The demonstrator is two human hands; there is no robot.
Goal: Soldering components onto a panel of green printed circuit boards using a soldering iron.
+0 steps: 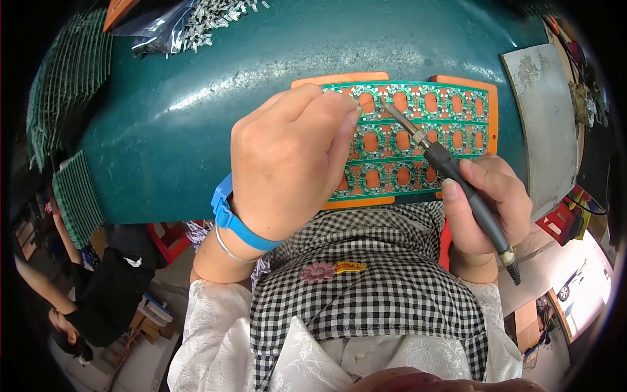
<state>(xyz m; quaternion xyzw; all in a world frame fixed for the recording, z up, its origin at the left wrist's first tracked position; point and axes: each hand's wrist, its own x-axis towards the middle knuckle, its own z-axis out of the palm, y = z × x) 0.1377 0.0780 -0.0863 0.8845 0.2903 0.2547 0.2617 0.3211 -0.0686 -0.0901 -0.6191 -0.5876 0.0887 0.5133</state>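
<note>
A green circuit board panel (385, 159) with rows of round cut-outs lies in an orange fixture (493, 124) on the table. My right hand (493, 202) grips a soldering iron (450, 166) by its dark handle. The iron slants up and left, its tip over the upper row of the panel. My left hand (287, 157), with a blue strap (245, 228) round the wrist, is closed over the panel's left end. Its pinched fingertips are close to the iron's tip; whatever they hold is too small or hidden to make out. The hand covers the panel's left columns.
A heap of small clear-and-metal parts (212, 23) spills from a plastic bag (160, 32) at the far left. Stacked green boards (75, 85) stand along the left edge. A grey plate (542, 111) lies right of the fixture. Another person (108, 294) is at lower left.
</note>
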